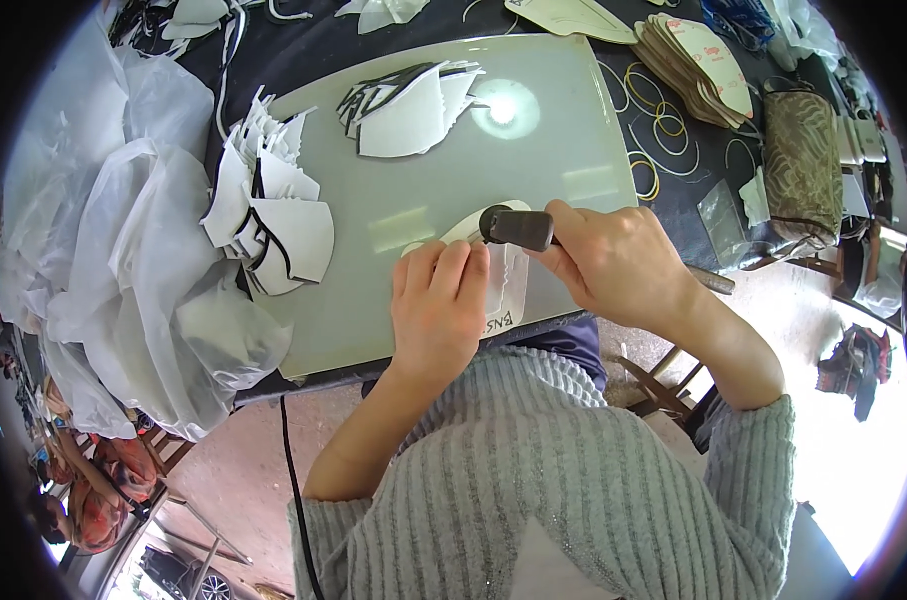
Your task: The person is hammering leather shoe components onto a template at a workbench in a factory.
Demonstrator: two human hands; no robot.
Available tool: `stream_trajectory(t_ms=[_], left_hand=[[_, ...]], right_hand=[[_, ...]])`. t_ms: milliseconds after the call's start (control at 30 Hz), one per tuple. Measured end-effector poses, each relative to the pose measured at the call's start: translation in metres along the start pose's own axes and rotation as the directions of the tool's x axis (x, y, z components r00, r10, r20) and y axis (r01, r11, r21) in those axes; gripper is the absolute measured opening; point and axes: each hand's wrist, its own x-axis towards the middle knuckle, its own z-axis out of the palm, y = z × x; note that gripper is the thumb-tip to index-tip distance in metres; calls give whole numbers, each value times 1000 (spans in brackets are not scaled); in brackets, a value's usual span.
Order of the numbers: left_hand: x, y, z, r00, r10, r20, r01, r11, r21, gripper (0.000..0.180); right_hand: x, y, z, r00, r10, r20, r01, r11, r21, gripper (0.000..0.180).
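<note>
My right hand (pixel 613 262) is closed round the handle of a dark hammer (pixel 521 229). The handle's end sticks out below my wrist, and the round face lies over a pale cut piece (pixel 461 229). My left hand (pixel 441 300) rests on that piece, its fingers laid forward close beside the hammer head. Under the fingertips, the piece's edge is hidden. A translucent template (pixel 513 290) with dark handwriting lies beside my left fingers, near the board's front edge. Everything sits on a smooth grey-green board (pixel 373 190).
Stacks of white pieces with black trim lie on the board's left (pixel 298 235) and far side (pixel 403 125). Clear plastic bags (pixel 133 240) crowd the left edge. Beige card templates (pixel 688 70), thin cord loops (pixel 663 130) and a patterned roll (pixel 801 165) lie at right.
</note>
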Motion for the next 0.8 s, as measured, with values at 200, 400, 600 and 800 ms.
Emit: stream_trajectory(t_ms=[200, 400, 600, 800], left_hand=[[2, 2, 0, 1000, -13, 0, 12, 1000, -25, 24], [0, 1, 0, 1000, -10, -15, 10, 1000, -12, 24], [1, -1, -4, 988, -148, -39, 143, 983, -113, 22], [-6, -8, -10, 996, -80, -46, 74, 990, -123, 20]], right_hand=[[0, -4, 12, 989, 81, 125, -75, 996, -49, 37], [-1, -12, -4, 991, 128, 28, -129, 990, 58, 40], [-8, -10, 15, 978, 157, 136, -155, 988, -25, 31], [-9, -9, 14, 979, 154, 134, -148, 988, -51, 39]])
